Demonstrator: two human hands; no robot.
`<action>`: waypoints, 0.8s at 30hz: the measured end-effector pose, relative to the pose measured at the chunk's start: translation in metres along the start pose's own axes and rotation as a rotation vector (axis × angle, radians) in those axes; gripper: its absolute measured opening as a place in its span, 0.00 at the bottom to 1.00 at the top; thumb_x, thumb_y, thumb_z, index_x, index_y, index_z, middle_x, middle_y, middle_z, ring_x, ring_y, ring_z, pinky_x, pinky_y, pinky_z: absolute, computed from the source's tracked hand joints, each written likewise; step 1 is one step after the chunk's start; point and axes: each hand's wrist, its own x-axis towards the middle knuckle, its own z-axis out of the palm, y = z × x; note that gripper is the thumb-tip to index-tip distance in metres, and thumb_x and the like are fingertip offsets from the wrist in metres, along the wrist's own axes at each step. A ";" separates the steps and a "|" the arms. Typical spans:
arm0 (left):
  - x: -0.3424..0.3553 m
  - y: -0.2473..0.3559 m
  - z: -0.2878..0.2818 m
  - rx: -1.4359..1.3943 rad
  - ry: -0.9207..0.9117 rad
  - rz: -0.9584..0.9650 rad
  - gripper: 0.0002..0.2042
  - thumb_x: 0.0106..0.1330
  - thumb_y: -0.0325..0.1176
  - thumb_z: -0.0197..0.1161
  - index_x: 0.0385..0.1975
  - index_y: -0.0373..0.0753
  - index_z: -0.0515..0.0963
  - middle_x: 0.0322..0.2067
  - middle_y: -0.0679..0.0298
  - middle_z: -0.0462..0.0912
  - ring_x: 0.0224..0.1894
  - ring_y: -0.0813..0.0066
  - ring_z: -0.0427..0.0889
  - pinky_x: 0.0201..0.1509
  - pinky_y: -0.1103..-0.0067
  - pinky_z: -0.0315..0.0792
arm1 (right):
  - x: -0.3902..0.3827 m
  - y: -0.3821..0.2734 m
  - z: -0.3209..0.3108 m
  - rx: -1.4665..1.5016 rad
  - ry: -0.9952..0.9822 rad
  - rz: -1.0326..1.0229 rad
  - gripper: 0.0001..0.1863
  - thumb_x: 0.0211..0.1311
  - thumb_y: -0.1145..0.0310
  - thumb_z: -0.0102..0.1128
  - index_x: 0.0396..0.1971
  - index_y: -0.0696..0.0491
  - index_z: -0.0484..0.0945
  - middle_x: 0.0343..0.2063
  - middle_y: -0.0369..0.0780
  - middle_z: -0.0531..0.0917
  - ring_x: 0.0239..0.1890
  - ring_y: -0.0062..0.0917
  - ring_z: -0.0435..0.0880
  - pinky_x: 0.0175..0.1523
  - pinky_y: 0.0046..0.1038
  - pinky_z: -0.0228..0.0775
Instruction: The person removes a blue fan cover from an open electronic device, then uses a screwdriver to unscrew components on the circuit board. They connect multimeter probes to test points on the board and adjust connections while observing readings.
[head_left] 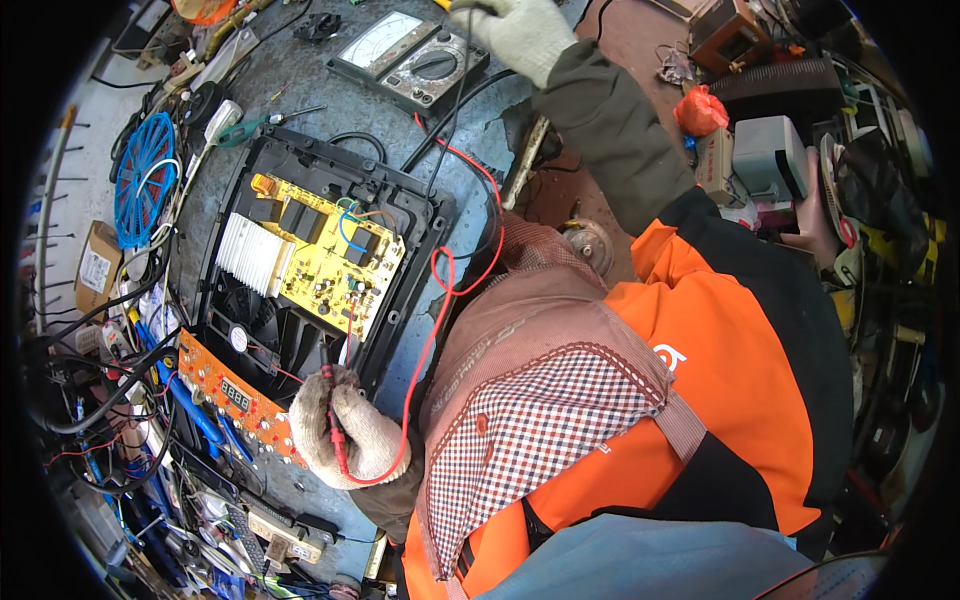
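My gloved left hand (pixel 350 430) grips a red test probe (pixel 332 405) near the lower edge of an opened black appliance housing (pixel 405 190). Inside it are a yellow circuit board (pixel 335 270), a white finned heatsink (pixel 250 255) and a black fan (pixel 262 325). An orange display board (pixel 215 385) lies beside it. An analog multimeter (pixel 435 65) rests above, with red and black leads trailing down. My gloved right hand (pixel 515 35) is curled at the top edge, by a black lead and a small yellow object; what it grips is unclear.
Tangled cables and tools crowd the left of the grey bench (pixel 300 70), near a blue fan guard (pixel 145 180) and power strip (pixel 285 535). Cluttered devices, including a grey box (pixel 768 155), and a red plastic bag (pixel 700 112) are at right. My apron and orange jacket fill the lower right.
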 end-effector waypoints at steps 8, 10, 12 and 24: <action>-0.005 0.002 0.002 0.015 0.028 -0.009 0.14 0.74 0.22 0.68 0.56 0.24 0.80 0.47 0.46 0.86 0.42 0.59 0.90 0.44 0.69 0.89 | -0.030 0.027 0.001 0.054 -0.318 0.062 0.17 0.79 0.57 0.62 0.55 0.51 0.90 0.42 0.43 0.93 0.42 0.35 0.93 0.51 0.37 0.84; -0.005 0.004 0.002 0.040 0.033 -0.020 0.14 0.73 0.22 0.68 0.56 0.24 0.80 0.47 0.46 0.86 0.42 0.58 0.90 0.45 0.69 0.90 | -0.027 0.009 -0.007 0.131 -0.204 0.055 0.12 0.73 0.66 0.66 0.48 0.55 0.90 0.42 0.46 0.91 0.42 0.39 0.91 0.50 0.36 0.83; -0.003 0.004 0.000 0.018 0.004 -0.028 0.14 0.73 0.21 0.68 0.56 0.24 0.80 0.47 0.47 0.86 0.43 0.58 0.90 0.46 0.69 0.89 | -0.025 0.005 -0.006 0.223 -0.092 0.044 0.10 0.69 0.71 0.68 0.45 0.57 0.90 0.41 0.47 0.90 0.42 0.39 0.90 0.50 0.36 0.82; -0.003 0.012 0.003 0.021 0.020 -0.087 0.11 0.74 0.22 0.67 0.53 0.27 0.82 0.46 0.48 0.88 0.43 0.61 0.90 0.49 0.69 0.88 | -0.005 -0.001 0.008 0.138 -0.148 -0.161 0.12 0.70 0.70 0.66 0.50 0.55 0.90 0.45 0.49 0.90 0.52 0.45 0.90 0.60 0.40 0.81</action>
